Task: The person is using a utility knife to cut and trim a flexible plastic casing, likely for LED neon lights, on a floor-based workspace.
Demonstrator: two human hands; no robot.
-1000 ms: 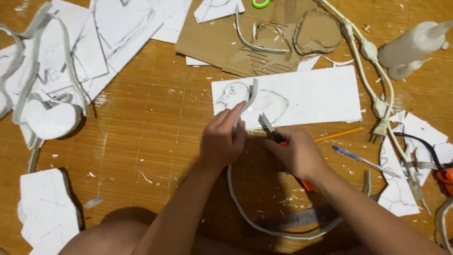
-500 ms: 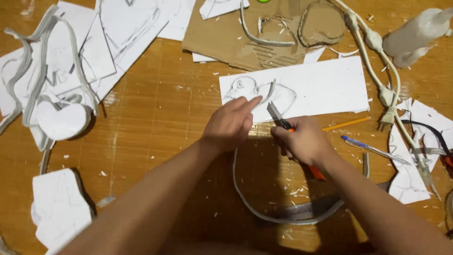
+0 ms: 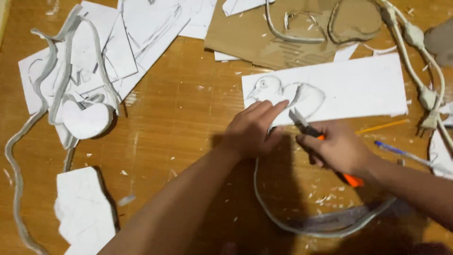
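Surface: wooden table (image 3: 179,123), orange-brown, w/ small white shavings scattered over it.
Workpiece: white rectangular foam board (image 3: 358,87) lying flat, upper centre-right; pencil sketch of a bird (image 3: 283,94) at its left end.
L hand: left hand (image 3: 252,130) palm down, fingers straight & together, fingertips pressing on lower left edge of the board, over the sketch. Not pinching anything; flat hold-down.
R hand: right hand (image 3: 339,148) curled tight around orange-handled utility knife (image 3: 321,141); orange handle end sticks out below the fist.
Blade: metal tip points up-left, at the board's lower edge just beside L fingertips. Cannot tell if blade is in the material.
Cut strip: long grey-white curved foam strip (image 3: 302,226) loops on table below both hands, from beneath L hand round to under R forearm.
Nearby R: blue pen (image 3: 406,153) & orange pencil (image 3: 382,126), on table just right of R hand, below the board.
Far R: white power cord w/ plugs (image 3: 424,71) runs down right edge.
Top: brown cardboard sheet (image 3: 283,38) w/ cut curves on it, behind the board.
Left: pile of white offcuts & strips (image 3: 80,85), well apart from hands; one more white foam piece (image 3: 82,212) at lower left.
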